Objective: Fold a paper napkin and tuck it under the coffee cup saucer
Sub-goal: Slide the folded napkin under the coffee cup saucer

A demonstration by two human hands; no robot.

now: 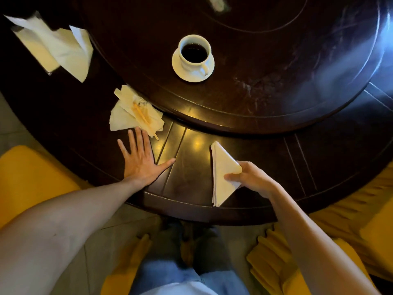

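right hand pinching triangular folded paper napkin, glossy dark wood table

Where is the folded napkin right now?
The folded napkin is pinched in the right hand near the table's front edge, well short of the saucer.

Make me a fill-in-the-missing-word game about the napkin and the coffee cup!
1. The right hand holds a napkin folded into a ____.
2. The coffee cup stands on a white ____.
3. The left hand lies ____ on the dark table, holding nothing.
4. The crumpled napkin lies nearest the ____ hand.

Missing words: triangle; saucer; flat; left
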